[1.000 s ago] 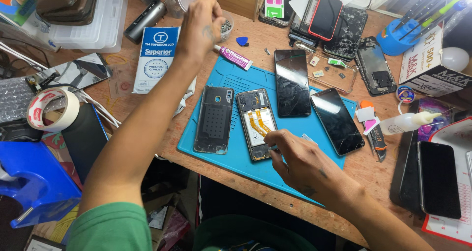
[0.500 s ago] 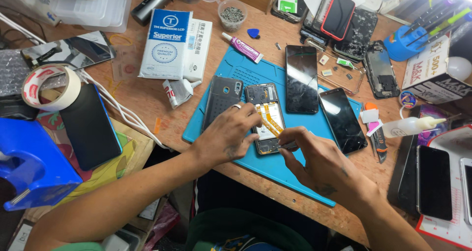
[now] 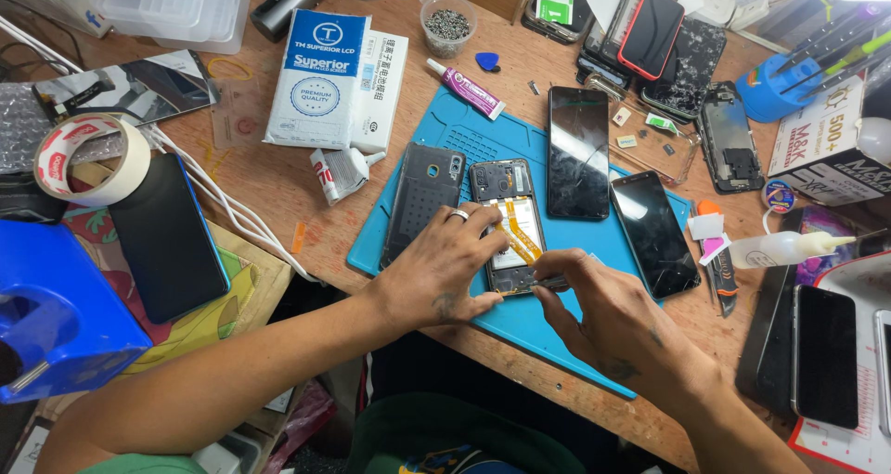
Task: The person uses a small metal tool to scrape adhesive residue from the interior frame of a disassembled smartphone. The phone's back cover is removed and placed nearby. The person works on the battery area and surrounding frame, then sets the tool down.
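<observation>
opened phone (image 3: 509, 221) on mat (image 3: 594, 233), back cover (image 3: 425, 195) left, 2 screens (image 3: 577, 151) right

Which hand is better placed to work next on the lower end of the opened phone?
The right hand, probably. Its fingertips pinch a thin tool right at the lower end of the opened phone. The left hand lies flat across the phone's left side, steadying it on the blue mat.

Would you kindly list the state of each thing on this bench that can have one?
Opened black phone with orange ribbon cable: back off, insides showing, lying on the blue mat.
Left hand: resting flat on that phone.
Right hand: fingers pinched at the phone's lower edge.
Black back cover: detached, beside the phone.
Small clear tub of screws: lid off.
Purple glue tube: capped, lying flat.
</observation>
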